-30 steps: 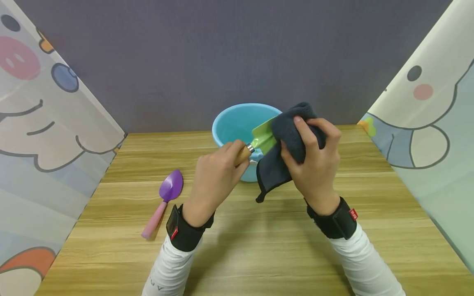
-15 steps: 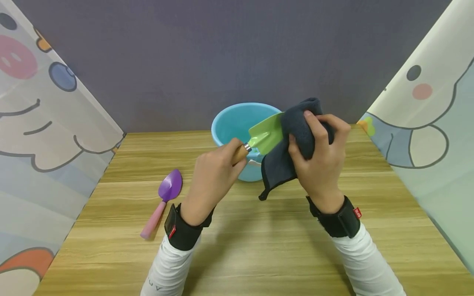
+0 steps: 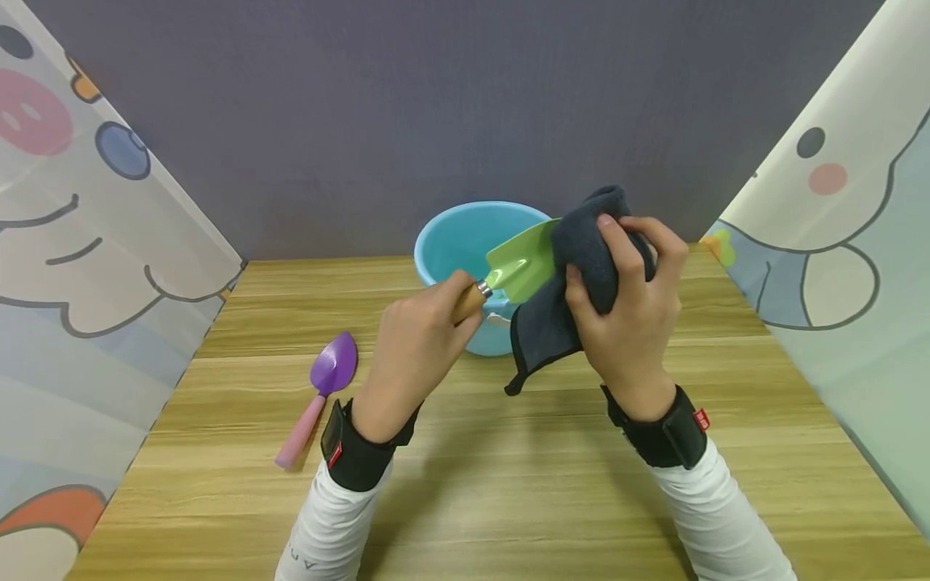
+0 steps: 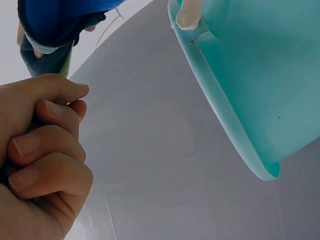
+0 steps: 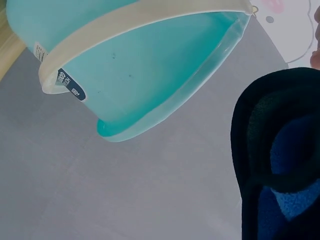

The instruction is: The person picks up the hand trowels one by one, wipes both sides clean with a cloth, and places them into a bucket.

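In the head view my left hand (image 3: 414, 343) grips the wooden handle of a hand trowel (image 3: 518, 265) with a light green blade. Its curled fingers show large in the left wrist view. My right hand (image 3: 634, 311) holds a folded dark grey cloth (image 3: 592, 246) around the blade's far end, hiding the tip. One black-edged corner of the cloth hangs down below. Blue inner faces of the cloth (image 5: 292, 150) appear in the right wrist view. Both hands are raised in front of a light blue bucket (image 3: 458, 230), and the trowel overlaps its rim.
A second trowel (image 3: 334, 365), purple with a pink handle, lies on the wooden table (image 3: 508, 500) left of my left forearm. The bucket has a pale carrying handle (image 5: 145, 15). Behind it rises a dark grey panel (image 3: 363, 121), with cartoon-printed panels at both sides.
My right hand and the cloth have shifted slightly right and up, baring more of the green blade. My left hand has hardly moved, and its grip is unchanged.
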Motion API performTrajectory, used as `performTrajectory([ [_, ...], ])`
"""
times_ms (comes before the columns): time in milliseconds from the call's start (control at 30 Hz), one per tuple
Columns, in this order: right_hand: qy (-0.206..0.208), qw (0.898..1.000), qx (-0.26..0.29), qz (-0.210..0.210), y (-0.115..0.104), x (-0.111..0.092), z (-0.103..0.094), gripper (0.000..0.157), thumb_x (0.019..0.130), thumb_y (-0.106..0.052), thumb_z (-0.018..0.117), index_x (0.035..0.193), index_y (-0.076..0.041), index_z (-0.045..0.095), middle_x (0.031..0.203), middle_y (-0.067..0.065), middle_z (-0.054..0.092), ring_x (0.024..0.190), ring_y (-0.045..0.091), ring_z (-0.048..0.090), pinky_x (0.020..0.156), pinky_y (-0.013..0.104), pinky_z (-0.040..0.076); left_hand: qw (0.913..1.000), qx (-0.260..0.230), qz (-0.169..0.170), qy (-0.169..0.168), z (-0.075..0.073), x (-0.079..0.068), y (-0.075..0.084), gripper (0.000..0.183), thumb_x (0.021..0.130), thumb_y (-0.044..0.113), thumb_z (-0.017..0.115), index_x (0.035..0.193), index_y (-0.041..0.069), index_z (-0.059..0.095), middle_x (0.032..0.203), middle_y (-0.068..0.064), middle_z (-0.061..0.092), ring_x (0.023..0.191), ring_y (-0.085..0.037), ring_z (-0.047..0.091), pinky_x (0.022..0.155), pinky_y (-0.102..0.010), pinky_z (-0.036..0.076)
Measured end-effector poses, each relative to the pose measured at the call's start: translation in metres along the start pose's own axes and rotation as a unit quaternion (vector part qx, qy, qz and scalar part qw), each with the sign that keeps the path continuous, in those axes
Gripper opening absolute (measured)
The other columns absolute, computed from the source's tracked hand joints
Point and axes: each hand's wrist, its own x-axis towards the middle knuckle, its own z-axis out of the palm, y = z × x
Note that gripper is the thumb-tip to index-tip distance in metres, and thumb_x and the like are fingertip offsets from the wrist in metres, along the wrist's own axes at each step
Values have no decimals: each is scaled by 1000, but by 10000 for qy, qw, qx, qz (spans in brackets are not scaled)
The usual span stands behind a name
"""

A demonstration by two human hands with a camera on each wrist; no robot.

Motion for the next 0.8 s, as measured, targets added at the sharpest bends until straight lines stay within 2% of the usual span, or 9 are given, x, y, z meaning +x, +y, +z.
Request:
performTrajectory([
  [333,-419,9989,195,107,3,0,0,45,83,-25,66,126,-15,57,121,31,48,110,37,52,84,58,48,10000,58,20,13,0,1,-2,8,81,4,61,78,8,56,59,3,31,47,-11,27,40,-24,21],
  [633,-343,9994,14,-13,3,2,0,45,83,-26,67,125,-15,58,119,30,50,105,39,55,81,60,51,9999,158,-21,-32,0,1,-4,7,82,4,60,78,9,57,58,4,31,46,-10,28,40,-24,22],
  [800,-309,9994,-123,76,5,3,-1,44,83,-27,66,125,-15,59,118,30,51,104,39,56,78,61,52,9997,217,-77,-127,0,1,-4,4,82,6,61,81,9,58,57,4,30,46,-10,28,40,-24,21],
])
